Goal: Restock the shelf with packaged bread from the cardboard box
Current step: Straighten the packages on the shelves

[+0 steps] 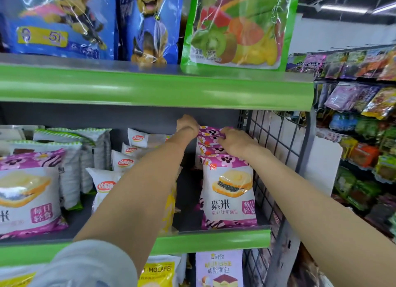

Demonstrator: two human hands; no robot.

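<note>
Near the right end of the middle shelf [214, 237], a row of purple bread packs [228, 190] stands upright, front to back, beside the wire side grid [276, 149]. Both hands reach to the back of this row: the left hand [187, 125] curls its fingers over the top edge of a rear pack, the right hand [234, 141] pinches the tops of the packs just behind the front one. White bread packs [102, 179] stand left of the left arm. Blue bags [64, 21] and a green fruit bag [235, 27] sit on the shelf above
</note>
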